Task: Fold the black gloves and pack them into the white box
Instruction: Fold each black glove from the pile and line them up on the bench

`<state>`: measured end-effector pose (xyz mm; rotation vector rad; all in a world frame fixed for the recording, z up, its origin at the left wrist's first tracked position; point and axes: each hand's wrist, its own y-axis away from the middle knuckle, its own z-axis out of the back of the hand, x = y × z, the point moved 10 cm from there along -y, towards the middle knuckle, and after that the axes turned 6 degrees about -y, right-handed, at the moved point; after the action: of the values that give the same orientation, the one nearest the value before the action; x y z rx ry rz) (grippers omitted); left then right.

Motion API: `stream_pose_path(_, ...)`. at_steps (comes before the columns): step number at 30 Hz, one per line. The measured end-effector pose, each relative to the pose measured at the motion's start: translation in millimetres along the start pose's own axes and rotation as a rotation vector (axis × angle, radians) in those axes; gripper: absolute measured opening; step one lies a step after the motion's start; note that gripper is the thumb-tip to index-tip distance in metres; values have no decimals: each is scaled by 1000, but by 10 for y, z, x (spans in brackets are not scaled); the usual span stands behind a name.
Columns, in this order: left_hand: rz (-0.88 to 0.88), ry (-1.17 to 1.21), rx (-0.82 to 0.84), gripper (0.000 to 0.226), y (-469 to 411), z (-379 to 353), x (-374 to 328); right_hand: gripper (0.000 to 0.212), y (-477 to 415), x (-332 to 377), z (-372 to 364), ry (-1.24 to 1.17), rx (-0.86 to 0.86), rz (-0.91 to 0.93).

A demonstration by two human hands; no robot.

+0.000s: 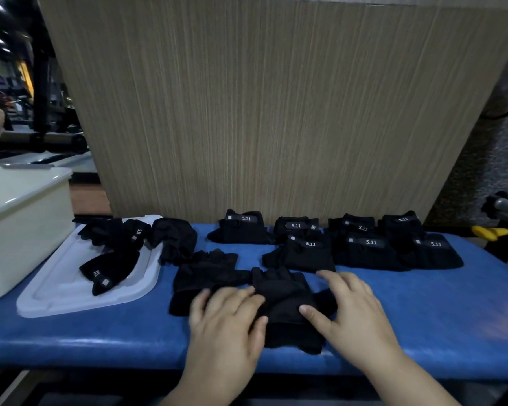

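Note:
A black fingerless glove (pixel 282 291) lies flat on the blue bench (pixel 423 317) in front of me. My left hand (pixel 226 320) presses on its left edge, fingers spread. On its right side rests my right hand (pixel 352 309), thumb on the fabric. Another unfolded glove (pixel 203 276) lies just to the left, partly under the first. Several folded gloves (pixel 305 253) with 5.11 labels sit in rows at the back of the bench. The white box (pixel 21 230) stands at the far left.
A white lid (pixel 71 288) lies beside the box with loose black gloves (pixel 112 268) on it. A wood-grain panel (pixel 276 112) rises behind the bench. Yellow-handled equipment (pixel 490 232) is at the right edge.

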<state>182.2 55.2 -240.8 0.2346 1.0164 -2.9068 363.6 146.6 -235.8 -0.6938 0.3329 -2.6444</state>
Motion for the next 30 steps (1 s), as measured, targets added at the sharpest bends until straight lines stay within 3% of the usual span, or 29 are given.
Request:
stream_pose_path(3, 185, -88, 93, 47, 33, 16, 360, 70, 62, -87, 75, 27, -39, -129)
stream_pose_path(6, 239, -55, 215, 68, 61, -54, 552, 77, 109, -118, 70, 87, 20, -246)
stream_pose_path(9, 202, -20, 181, 54, 88, 21, 512, 82, 92, -90, 39, 204, 101, -293)
stream_pose_path(12, 201, 24, 181, 51, 154, 60, 494, 68, 59, -88, -24, 171, 177, -320)
stream_pose_path(15, 206, 68, 193, 61, 194, 85, 494, 38, 29, -81, -107, -113, 232, -334)
stream_pose_path(17, 200, 111, 187, 61, 196, 110, 479, 23, -16, -60, -127, -482, 209, -361)
stream_pose_path(20, 166, 190, 199, 58, 191, 106, 409, 19, -133, -7, -33, -858, 103, -388)
stream_pose_path(23, 143, 357, 234, 51, 195, 67, 304, 40, -287, 157, 253, -671, -4, -289)
stream_pose_path(26, 187, 581, 275, 24, 182, 57, 216, 22, -410, 491, 391, -492, 19, -168)
stream_pose_path(30, 333, 679, 236, 16, 130, 91, 407, 18, -497, 1029, 135, -286, 191, -34)
